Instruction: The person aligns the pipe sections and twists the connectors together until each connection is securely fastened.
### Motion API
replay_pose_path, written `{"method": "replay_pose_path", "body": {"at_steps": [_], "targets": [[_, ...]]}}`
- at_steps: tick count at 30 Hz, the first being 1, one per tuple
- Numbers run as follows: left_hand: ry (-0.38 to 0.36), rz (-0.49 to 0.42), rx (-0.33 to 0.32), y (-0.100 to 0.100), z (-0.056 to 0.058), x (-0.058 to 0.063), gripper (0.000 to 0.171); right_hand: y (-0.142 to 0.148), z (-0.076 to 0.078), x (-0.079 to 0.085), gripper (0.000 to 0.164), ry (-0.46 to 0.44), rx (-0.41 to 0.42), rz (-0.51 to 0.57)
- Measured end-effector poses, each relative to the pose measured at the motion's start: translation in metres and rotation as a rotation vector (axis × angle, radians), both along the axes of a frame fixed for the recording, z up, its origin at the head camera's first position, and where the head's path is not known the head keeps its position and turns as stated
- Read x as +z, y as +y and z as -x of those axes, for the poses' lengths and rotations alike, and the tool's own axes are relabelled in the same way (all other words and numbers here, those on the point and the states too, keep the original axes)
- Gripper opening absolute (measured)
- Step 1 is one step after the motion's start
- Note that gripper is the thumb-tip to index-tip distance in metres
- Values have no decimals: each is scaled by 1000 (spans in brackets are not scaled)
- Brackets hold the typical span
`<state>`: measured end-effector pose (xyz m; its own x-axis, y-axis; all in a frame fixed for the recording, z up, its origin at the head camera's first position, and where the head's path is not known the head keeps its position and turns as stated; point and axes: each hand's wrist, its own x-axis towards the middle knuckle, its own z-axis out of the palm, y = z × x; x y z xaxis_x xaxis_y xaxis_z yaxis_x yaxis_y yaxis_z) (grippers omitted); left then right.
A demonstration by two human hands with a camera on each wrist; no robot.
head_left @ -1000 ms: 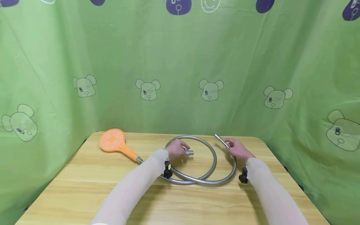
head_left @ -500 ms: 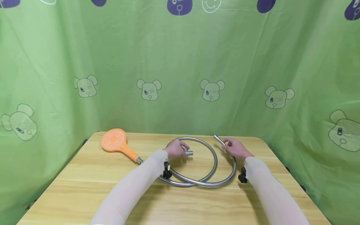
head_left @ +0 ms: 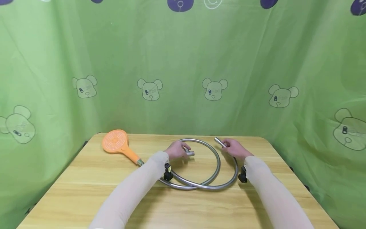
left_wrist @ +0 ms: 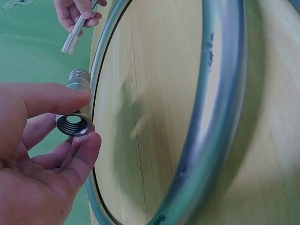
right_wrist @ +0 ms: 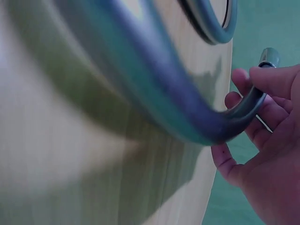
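Between thumb and fingers, my left hand (head_left: 176, 150) pinches a small metal tee fitting (left_wrist: 77, 115); the left wrist view shows its male-threaded end and an opening with inner threads. My right hand (head_left: 235, 149) grips the silver shower hose (head_left: 218, 187) just behind its metal end connector (head_left: 219, 141), which points up and to the left. Fitting and connector are apart. The hose loops across the table between my hands and runs under my left forearm. Its other end meets the handle of an orange shower head (head_left: 115, 142), lying face up at the far left.
Everything is on a light wooden table (head_left: 183, 210). A green curtain (head_left: 183, 111) with bear prints hangs behind it and on both sides. Hose coils lie close beneath both wrists.
My right hand has shifted a little to the left with the hose end, bringing the connector nearer the fitting. My left hand keeps its pinch on the tee fitting.
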<state>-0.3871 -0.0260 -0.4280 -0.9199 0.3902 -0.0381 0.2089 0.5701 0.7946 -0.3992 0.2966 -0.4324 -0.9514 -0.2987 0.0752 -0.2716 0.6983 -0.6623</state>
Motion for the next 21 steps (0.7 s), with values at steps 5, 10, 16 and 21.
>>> {"method": "replay_pose_path", "body": {"at_steps": [5, 10, 16, 21], "targets": [[-6, -1, 0, -2, -2, 2, 52, -8, 4, 2, 32, -24, 1, 11], [5, 8, 5, -5, -2, 4, 52, -15, 6, 5, 39, -36, -36, -7], [-6, 0, 14, -7, 0, 4, 52, -17, 8, 4, 37, -25, -17, -17], [-6, 4, 11, -7, 1, 4, 51, -21, 8, 1, 27, 12, 27, -17]]}}
